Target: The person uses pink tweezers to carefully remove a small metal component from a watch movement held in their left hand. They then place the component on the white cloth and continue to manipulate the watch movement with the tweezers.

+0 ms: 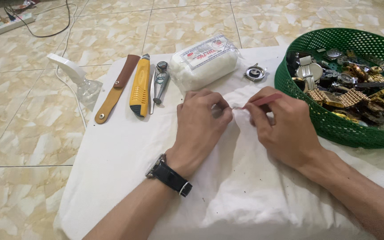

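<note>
Pinching a small part, your left hand (203, 120) meets the pink tweezers (263, 101) gripped by your right hand (285, 129) above the white cloth (156, 146).

Matt white cloth (125, 151), creased and faintly soiled. Glossy marbled floor tiles (23, 133). Green plastic basket (334, 120), perforated, holding shiny gold and steel watch parts (347, 95). Yellow plastic knife (139, 84); tan leather strap (114, 91), smooth. Polished metal tool (161, 82). Soft cotton pack (205, 62) in clear glossy film. Clear plastic bottle (85, 86). Black leather wristwatch (170, 177), metal case.
</note>
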